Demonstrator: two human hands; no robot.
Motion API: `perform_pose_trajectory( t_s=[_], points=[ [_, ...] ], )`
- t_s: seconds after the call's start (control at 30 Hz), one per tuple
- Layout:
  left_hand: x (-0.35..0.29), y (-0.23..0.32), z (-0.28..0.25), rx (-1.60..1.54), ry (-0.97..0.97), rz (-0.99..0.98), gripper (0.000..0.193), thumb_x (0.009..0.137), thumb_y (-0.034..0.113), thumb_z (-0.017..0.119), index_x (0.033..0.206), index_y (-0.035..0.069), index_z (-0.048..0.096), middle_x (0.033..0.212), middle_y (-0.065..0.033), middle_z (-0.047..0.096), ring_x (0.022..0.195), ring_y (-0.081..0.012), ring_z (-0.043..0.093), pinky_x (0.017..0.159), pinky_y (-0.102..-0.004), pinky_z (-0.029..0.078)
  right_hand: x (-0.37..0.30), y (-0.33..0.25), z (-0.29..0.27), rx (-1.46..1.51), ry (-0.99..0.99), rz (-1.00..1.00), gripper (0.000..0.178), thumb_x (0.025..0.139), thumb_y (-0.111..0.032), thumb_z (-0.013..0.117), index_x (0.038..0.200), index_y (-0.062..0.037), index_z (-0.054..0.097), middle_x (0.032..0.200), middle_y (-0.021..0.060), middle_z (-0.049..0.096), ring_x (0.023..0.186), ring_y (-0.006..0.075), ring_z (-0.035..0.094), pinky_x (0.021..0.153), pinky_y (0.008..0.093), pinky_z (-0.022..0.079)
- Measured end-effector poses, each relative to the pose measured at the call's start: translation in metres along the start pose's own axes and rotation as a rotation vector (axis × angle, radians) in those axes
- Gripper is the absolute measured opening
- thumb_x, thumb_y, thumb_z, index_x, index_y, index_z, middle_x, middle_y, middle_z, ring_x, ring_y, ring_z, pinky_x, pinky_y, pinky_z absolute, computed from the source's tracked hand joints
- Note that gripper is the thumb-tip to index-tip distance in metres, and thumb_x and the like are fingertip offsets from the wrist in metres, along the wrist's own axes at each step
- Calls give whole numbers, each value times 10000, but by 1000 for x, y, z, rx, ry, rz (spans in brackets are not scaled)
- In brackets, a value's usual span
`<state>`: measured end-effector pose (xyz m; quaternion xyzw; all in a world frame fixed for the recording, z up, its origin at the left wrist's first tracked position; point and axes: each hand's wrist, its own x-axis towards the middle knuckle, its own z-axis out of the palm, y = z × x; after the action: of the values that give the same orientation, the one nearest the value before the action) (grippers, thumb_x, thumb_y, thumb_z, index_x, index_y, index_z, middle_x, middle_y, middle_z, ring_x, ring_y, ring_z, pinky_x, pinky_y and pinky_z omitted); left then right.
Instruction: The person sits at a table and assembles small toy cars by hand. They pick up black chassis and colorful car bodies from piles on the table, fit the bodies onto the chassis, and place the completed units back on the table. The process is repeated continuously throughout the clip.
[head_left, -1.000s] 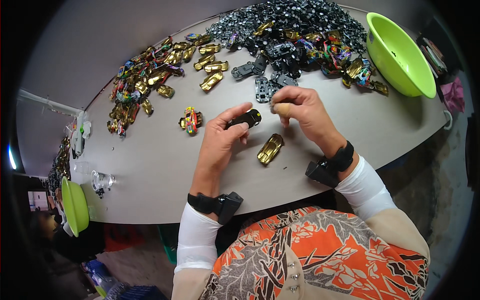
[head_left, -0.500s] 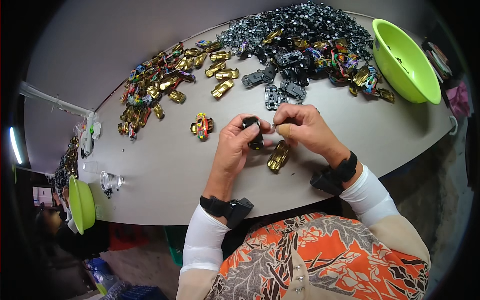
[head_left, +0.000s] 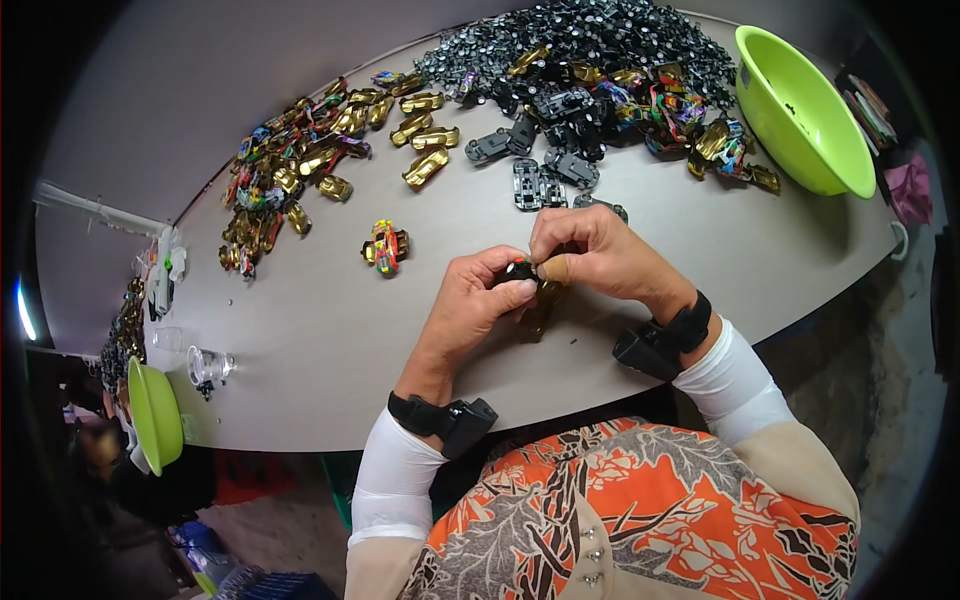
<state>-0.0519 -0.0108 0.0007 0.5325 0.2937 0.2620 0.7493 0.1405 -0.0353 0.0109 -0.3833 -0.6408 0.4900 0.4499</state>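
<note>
My left hand is closed round a small black toy car, with the thumb on its near side. Against the car's right end press the pinched fingers of my right hand; whatever lies between them is hidden. One finger of that hand wears a tan wrap. Just under the hands a gold toy car body lies on the table, partly covered. Off to the left sits a red and yellow toy car body, with gold showing at its sides.
Grey car bases lie beyond my hands, before a big heap of dark small parts. Gold and coloured car bodies pile up at far left. Green basins stand at both ends. A clear cup is at left.
My left hand has tipped the black car from upright to more level. My right hand has come in against it. The view has shifted slightly.
</note>
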Motion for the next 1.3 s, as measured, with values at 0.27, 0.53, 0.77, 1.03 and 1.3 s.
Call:
perform_pose_trajectory(
  t_s=[0.27, 0.53, 0.77, 1.03, 1.3],
  points=[
    [-2, 0, 2, 337, 134, -6, 117, 764, 47, 573, 858, -7, 617, 608, 8, 543, 509, -51, 468, 468, -213, 379, -3, 0, 22, -438, 146, -25, 52, 674, 22, 570, 720, 5, 555, 677, 151, 568, 614, 299, 578, 557, 351, 440],
    [-11, 15, -30, 343, 367, 280, 158, 765, 25, 622, 922, 12, 624, 782, 5, 594, 627, -65, 555, 566, -205, 460, 0, 2, 21, -199, 173, 51, 105, 751, 33, 551, 853, 10, 565, 692, 44, 572, 656, 90, 520, 614, 233, 430],
    [-30, 35, -163, 988, 1203, 511, 436, 696, 61, 703, 1094, -11, 539, 930, -131, 574, 818, -231, 556, 736, -333, 455, 3, 11, 4, -194, 353, 77, 124, 768, 16, 561, 892, 9, 568, 691, 35, 573, 658, 82, 509, 606, 225, 418],
    [-3, 12, -141, 1333, 848, 240, 462, 742, 226, 678, 1135, 20, 549, 1194, -209, 500, 1111, -361, 472, 921, -427, 391, 4, 17, 5, -402, 333, -44, 74, 745, 8, 549, 818, 1, 558, 647, 48, 551, 595, 116, 502, 563, 255, 409],
    [-61, 18, -209, 1734, 1200, -73, 423, 746, 220, 652, 1120, 46, 558, 1140, -152, 536, 1133, -335, 439, 893, -422, 410, 4, 15, 7, -438, 290, -36, 64, 744, 36, 553, 806, 21, 547, 665, 66, 545, 602, 126, 508, 572, 244, 406]
  ],
)
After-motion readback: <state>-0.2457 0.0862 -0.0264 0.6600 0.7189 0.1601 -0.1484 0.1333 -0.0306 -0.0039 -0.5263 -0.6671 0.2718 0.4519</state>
